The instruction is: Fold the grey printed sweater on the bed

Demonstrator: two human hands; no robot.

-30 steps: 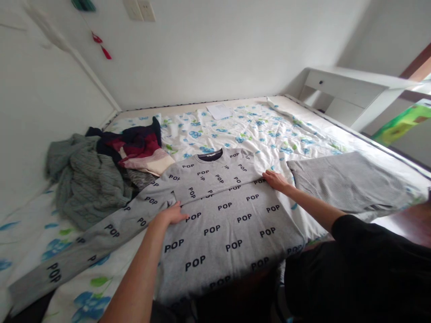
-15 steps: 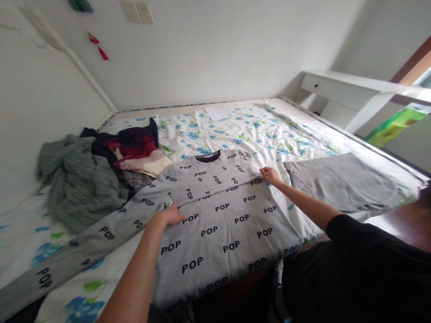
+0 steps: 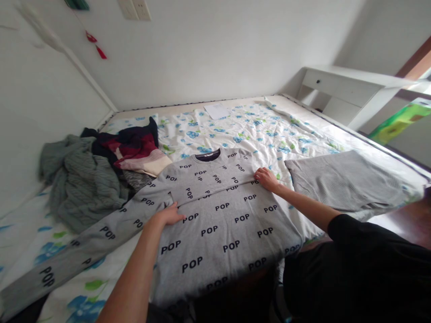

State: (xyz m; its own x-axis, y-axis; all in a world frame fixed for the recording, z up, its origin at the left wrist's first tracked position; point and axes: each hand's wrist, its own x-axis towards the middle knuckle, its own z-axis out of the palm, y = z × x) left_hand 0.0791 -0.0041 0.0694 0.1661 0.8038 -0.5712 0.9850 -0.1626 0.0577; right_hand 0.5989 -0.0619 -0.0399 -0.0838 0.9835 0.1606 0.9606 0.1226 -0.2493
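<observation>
Bedsheet [image 3: 249, 125]: floral, rumpled.
Shirt [image 3: 232, 231]: likely light, soft, limp; best held along folded sleeve [image 3: 202, 190].
Left hand [image 3: 171, 214]: thumb, fingers spread on cloth.
Right hand [image 3: 266, 179]: fingers curled; pinch unclear.

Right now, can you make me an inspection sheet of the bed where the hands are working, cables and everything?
Surface: flowered sheet, wrinkled.
Job's things: grey POP sweater laid out, one sleeve across its chest, the other sleeve stretched out sideways.
Clutter: heaped clothes, flat grey garment, white paper.
Hands: left hand on the sweater by the crossed sleeve's end; right hand at its opposite edge; grip unclear.
Cables: nothing seen.
Surroundings: white walls, wall socket, hanging red tassel, white furniture.
</observation>
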